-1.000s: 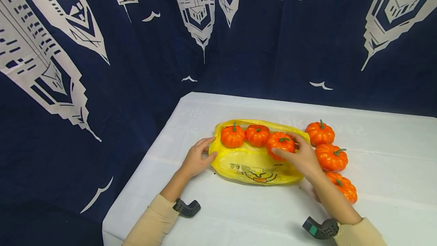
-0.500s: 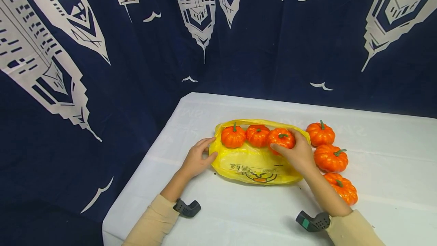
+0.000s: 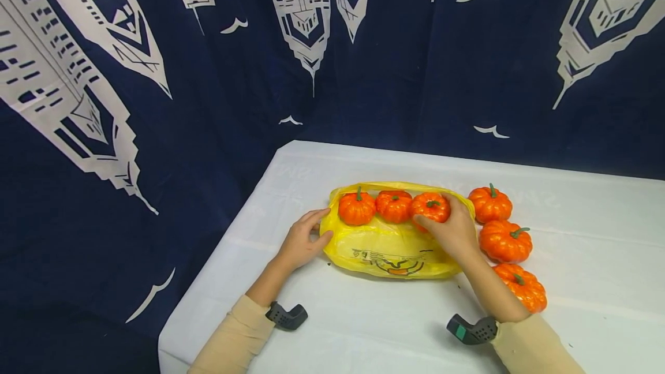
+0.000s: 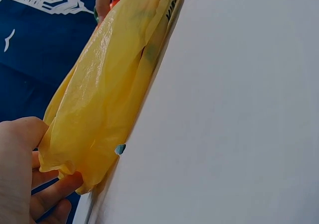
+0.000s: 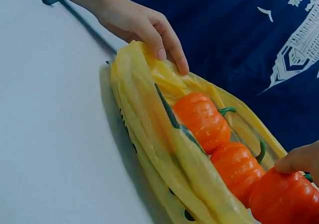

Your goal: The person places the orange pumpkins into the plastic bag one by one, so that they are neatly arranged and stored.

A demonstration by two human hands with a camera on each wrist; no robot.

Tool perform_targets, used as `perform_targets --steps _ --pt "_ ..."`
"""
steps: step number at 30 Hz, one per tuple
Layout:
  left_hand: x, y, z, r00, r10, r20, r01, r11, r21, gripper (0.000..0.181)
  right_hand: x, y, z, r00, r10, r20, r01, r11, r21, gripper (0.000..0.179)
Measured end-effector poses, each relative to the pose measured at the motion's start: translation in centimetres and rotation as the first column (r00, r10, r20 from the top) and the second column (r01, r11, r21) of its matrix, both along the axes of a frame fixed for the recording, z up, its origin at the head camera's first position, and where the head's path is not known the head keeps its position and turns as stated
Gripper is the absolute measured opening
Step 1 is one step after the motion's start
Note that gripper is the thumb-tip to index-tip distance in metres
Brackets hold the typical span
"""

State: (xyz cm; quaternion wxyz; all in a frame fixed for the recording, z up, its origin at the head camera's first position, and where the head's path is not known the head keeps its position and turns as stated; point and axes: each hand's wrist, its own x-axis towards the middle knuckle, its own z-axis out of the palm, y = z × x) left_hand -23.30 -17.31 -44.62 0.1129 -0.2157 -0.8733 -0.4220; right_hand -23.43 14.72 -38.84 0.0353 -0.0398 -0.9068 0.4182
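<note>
A yellow plastic bag (image 3: 358,247) lies with its mouth spread wide on the white table. Inside stand three small orange pumpkins in a row: the left pumpkin (image 3: 357,209), the middle pumpkin (image 3: 393,206) and the right pumpkin (image 3: 429,206). My right hand (image 3: 458,232) grips that right pumpkin, thumb at its near side and fingers behind it. At the bag's left end my left hand (image 3: 302,242) holds the edge between thumb and fingers; the left wrist view shows the thumb (image 4: 32,129) on one side of the plastic.
To the right of the bag, three more pumpkins stand in a line: a far pumpkin (image 3: 490,205), a central pumpkin (image 3: 504,241) and a near pumpkin (image 3: 522,287), partly behind my right forearm. A dark blue curtain (image 3: 395,103) with white buildings hangs behind the table (image 3: 363,328).
My right hand has shifted the right pumpkin slightly back and to the right within the bag, its forearm swinging left. My left hand stays at the bag's edge.
</note>
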Motion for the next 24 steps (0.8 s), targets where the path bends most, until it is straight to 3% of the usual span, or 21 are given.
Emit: perform_targets --steps 17,24 --pt "0.0 0.0 0.0 1.000 -0.003 -0.002 0.003 1.000 0.006 0.052 -0.6 0.0 -1.8 0.999 -0.021 -0.047 0.023 0.999 0.037 0.086" --pt "0.0 0.1 -0.1 1.000 0.001 -0.008 -0.001 1.000 0.006 0.051 -0.6 0.0 -2.3 0.999 -0.014 -0.029 0.015 0.999 0.033 0.087"
